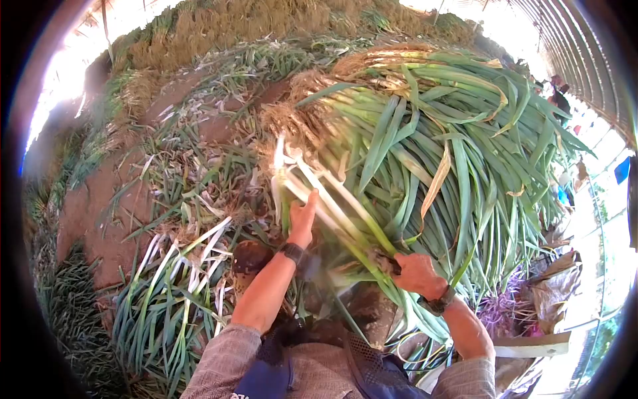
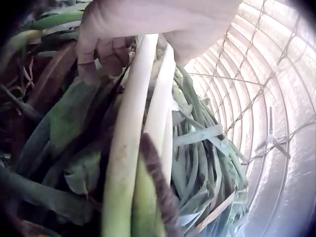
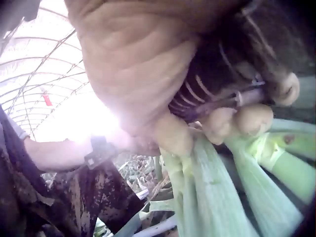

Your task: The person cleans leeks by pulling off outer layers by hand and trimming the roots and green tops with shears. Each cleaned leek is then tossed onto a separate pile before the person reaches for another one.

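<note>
A few leeks (image 1: pixel 340 225) slant across the front of the body, white root ends up and away, green leaves toward the right hand. My left hand (image 1: pixel 303 223) grips their white shafts just below the roots. In the left wrist view the pale leek shafts (image 2: pixel 129 128) run down from under that hand. My right hand (image 1: pixel 420 274) holds the same leeks lower down, where the green leaves begin. Its curled fingertips (image 3: pixel 173 136) press on the leaves in the right wrist view. Inside that palm lies a dark ribbed thing (image 3: pixel 197 94); I cannot tell its kind.
A large heap of leeks (image 1: pixel 458 173) fills the right side, roots toward the middle. A smaller pile of leeks (image 1: pixel 159 312) lies at the lower left. Leaf scraps (image 1: pixel 193 166) litter the brown ground. Purple strings (image 1: pixel 503 302) lie at the right beside a pale board (image 1: pixel 531 344).
</note>
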A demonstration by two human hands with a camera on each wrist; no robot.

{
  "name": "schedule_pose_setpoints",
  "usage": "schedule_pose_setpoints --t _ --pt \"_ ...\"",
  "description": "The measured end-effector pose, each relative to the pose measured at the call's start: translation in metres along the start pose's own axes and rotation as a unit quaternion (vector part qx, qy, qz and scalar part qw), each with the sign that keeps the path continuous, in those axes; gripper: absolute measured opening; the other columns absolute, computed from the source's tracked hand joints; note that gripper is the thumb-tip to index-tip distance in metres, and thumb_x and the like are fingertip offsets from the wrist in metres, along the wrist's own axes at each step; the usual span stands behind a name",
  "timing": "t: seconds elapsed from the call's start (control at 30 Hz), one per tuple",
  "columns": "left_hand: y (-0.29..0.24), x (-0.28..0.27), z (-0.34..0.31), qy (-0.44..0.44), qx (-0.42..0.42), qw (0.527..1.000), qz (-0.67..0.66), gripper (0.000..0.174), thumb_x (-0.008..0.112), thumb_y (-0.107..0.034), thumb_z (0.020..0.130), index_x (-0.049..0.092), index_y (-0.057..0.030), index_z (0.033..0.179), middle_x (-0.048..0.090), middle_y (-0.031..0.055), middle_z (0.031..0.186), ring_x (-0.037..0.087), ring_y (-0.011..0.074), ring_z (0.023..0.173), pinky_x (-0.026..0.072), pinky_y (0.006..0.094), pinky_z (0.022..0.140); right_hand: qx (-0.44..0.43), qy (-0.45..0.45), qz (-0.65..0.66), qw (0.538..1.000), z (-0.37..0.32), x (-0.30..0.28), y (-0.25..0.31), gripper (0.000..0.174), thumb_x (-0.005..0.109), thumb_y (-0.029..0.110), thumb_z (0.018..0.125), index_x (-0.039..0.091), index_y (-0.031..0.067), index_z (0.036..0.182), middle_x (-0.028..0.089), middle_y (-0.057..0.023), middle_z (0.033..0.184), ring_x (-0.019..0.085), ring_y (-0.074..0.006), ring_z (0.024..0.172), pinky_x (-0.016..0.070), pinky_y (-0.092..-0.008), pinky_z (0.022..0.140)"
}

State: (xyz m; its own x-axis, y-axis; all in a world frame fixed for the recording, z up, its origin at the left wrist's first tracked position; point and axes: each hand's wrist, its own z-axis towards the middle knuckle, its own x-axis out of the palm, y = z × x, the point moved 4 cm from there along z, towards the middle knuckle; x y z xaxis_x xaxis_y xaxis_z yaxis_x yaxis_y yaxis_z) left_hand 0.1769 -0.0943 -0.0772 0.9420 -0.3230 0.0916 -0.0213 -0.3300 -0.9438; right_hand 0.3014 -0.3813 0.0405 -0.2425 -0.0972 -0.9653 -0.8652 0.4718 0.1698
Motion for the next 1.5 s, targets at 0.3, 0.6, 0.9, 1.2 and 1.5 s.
schedule_pose_setpoints --t 0.3,0.6,0.9,1.2,1.5 --pt "0.03 0.016 0.032 0.093 -0.016 0.995 -0.042 0.06 0.079 -0.029 0.077 0.055 0.0128 0.112 0.063 0.0196 0.108 0.062 0.0226 0.094 0.0503 0.0354 0.081 -0.01 0.011 0.041 0.999 -0.006 -0.008 -0.006 0.032 0.065 0.037 0.084 0.067 0.0073 0.096 0.066 -0.0219 0.077 0.063 -0.045 0.077 0.05 -0.0524 0.071" --pt "-0.036 0.019 -0.004 0.237 -0.013 0.899 -0.369 0.021 0.066 -0.011 0.087 0.062 -0.0021 0.105 0.066 0.0079 0.101 0.063 0.0227 0.096 0.0492 0.0419 0.09 0.007 -0.034 0.061 0.998 -0.029 -0.028 -0.029 0.038 0.062 0.043 0.088 0.066 0.0062 0.084 0.067 -0.0222 0.078 0.063 -0.0452 0.075 0.0504 -0.0522 0.068" --pt "-0.025 0.03 -0.011 0.296 -0.034 0.884 -0.36 0.038 0.061 -0.025 0.089 0.055 -0.0057 0.122 0.061 0.0087 0.123 0.056 0.0252 0.117 0.0393 0.0458 0.106 -0.004 -0.11 -0.016 0.994 -0.018 -0.026 -0.021 0.041 0.06 0.046 0.09 0.062 0.006 0.081 0.065 -0.0228 0.07 0.063 -0.0452 0.067 0.0494 -0.0544 0.062" --pt "-0.033 0.03 -0.024 0.213 -0.103 0.919 -0.315 0.049 0.06 -0.033 0.094 0.053 -0.0025 0.131 0.06 0.0094 0.128 0.057 0.023 0.116 0.0435 0.0406 0.1 -0.008 -0.065 0.021 0.998 0.04 -0.029 0.001 0.039 0.06 0.041 0.088 0.065 0.005 0.1 0.068 -0.0243 0.083 0.066 -0.046 0.083 0.0501 -0.0568 0.078" --pt "0.0 0.013 0.013 -0.012 0.023 0.977 -0.212 0.026 0.07 -0.009 0.079 0.066 0.0063 0.1 0.068 0.0073 0.088 0.061 0.0167 0.073 0.0491 0.0334 0.069 -0.008 -0.019 -0.006 1.0 0.028 -0.019 -0.016 0.039 0.059 0.043 0.087 0.066 0.0052 0.095 0.069 -0.022 0.085 0.066 -0.0431 0.082 0.0511 -0.053 0.077"
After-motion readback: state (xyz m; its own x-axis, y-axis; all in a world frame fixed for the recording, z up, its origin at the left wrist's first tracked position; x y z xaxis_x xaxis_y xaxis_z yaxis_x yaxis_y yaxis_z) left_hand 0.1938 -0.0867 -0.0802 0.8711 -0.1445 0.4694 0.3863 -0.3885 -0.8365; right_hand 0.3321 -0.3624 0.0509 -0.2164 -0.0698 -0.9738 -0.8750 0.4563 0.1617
